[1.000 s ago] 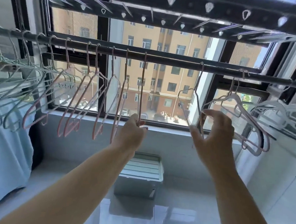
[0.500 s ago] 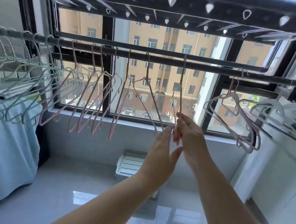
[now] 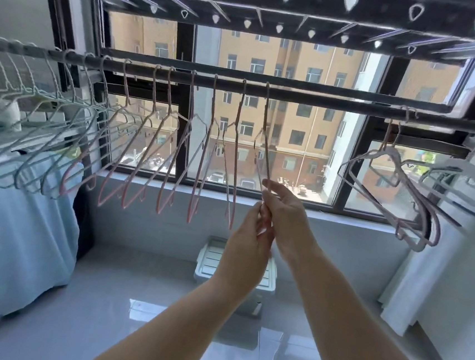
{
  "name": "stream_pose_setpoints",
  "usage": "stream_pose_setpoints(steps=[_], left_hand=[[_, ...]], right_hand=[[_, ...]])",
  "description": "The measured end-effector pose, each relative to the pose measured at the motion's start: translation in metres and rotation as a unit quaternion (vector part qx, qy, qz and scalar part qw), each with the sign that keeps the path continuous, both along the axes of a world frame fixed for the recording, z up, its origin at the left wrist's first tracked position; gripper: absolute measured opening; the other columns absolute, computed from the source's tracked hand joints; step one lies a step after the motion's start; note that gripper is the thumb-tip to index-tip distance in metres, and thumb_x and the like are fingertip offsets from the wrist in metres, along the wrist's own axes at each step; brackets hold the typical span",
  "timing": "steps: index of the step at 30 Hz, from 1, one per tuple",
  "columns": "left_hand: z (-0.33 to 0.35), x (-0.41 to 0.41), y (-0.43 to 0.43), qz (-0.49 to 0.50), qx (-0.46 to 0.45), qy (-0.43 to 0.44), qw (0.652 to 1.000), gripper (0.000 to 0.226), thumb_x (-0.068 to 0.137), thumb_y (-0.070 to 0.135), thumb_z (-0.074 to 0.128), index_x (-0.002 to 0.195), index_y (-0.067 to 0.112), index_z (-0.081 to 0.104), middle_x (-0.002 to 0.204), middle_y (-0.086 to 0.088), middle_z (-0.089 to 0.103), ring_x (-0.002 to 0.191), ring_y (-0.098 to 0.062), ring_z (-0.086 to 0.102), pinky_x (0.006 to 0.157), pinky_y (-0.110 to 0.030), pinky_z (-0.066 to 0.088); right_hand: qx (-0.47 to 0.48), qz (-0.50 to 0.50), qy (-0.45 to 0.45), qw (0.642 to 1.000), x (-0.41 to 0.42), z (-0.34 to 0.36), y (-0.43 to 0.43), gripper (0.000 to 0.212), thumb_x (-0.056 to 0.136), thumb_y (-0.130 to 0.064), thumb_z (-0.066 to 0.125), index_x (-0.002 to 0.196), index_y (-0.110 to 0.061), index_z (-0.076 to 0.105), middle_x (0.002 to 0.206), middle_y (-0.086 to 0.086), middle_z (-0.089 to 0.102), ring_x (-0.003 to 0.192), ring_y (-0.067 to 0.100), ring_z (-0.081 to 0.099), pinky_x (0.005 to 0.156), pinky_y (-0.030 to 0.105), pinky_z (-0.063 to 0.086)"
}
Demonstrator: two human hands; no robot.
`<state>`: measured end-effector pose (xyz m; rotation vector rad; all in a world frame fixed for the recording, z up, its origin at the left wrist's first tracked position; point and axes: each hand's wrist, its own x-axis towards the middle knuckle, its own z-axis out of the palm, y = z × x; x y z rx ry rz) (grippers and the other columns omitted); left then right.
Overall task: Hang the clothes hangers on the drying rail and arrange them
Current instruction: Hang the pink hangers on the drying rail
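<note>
Pinching the lower end of the pink hanger (image 3: 264, 141), hooked mid-rail (image 3: 325, 101), are right hand (image 3: 285, 210) and left hand (image 3: 249, 236), fingers closed; it should be slid leftward gently, matching the row's spacing.

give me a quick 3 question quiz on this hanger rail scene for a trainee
1. True or false: both hands grip the same hanger.
2. Which group of hangers hangs bunched apart from the spaced row: A) the one at the right, B) the one at the middle?
3. What sits on the floor below the hands?

Key
1. True: the left hand and right hand pinch the lower end of the pink hanger hooked on the drying rail.
2. A: the bunched hangers.
3. A white plastic box.
</note>
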<state>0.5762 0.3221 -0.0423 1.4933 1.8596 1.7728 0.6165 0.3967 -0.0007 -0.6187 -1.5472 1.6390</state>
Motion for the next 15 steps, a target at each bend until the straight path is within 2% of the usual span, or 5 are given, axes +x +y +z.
stream_pose_setpoints(steps=[6,9,10,13,15], left_hand=[[-0.010,0.002,-0.005,-0.019,-0.016,-0.032,0.999,0.039,0.090,0.012,0.046,0.129,0.016,0.040,0.117,0.004,0.058,0.111,-0.006,0.055,0.097,-0.027,0.045],[-0.014,0.009,-0.010,-0.011,-0.032,0.012,0.999,0.060,0.091,0.007,0.045,0.143,0.015,0.017,0.139,0.009,0.034,0.122,0.013,0.029,0.098,0.004,0.017],[-0.014,0.011,-0.011,-0.002,-0.030,0.030,0.999,0.063,0.091,0.005,0.044,0.144,0.013,0.010,0.146,0.006,0.024,0.128,0.011,0.019,0.096,0.008,0.008],[-0.004,0.020,-0.015,0.025,0.003,0.052,0.998,0.067,0.090,0.002,0.046,0.144,0.014,0.008,0.154,-0.002,0.013,0.142,-0.009,0.011,0.113,-0.014,0.010],[0.003,0.026,-0.014,0.032,0.052,0.088,0.994,0.067,0.088,0.003,0.046,0.143,0.014,0.011,0.153,-0.003,0.015,0.142,-0.012,0.012,0.114,-0.020,0.011]], right_hand=[[-0.015,-0.018,-0.020,1.000,-0.004,-0.012,-0.007,0.018,0.092,-0.012,0.051,0.106,-0.011,0.061,0.047,-0.004,0.046,0.041,0.007,0.045,0.045,0.020,0.039],[0.007,-0.038,-0.054,0.998,0.004,-0.018,-0.012,0.013,0.091,-0.018,0.054,0.098,-0.012,0.064,0.071,0.001,0.058,0.064,0.013,0.053,0.064,0.022,0.044],[0.012,-0.042,-0.072,0.996,0.009,-0.018,-0.014,0.014,0.092,-0.021,0.053,0.097,-0.013,0.064,0.077,0.000,0.060,0.070,0.012,0.054,0.069,0.021,0.044],[0.041,-0.097,-0.137,0.985,0.028,-0.012,-0.019,0.019,0.093,-0.025,0.050,0.105,-0.015,0.062,0.085,-0.007,0.060,0.079,0.004,0.056,0.064,0.010,0.042],[0.138,-0.180,-0.197,0.954,0.045,-0.010,-0.018,0.023,0.091,-0.024,0.053,0.111,-0.014,0.061,0.098,-0.002,0.061,0.091,0.009,0.057,0.070,0.013,0.042]])
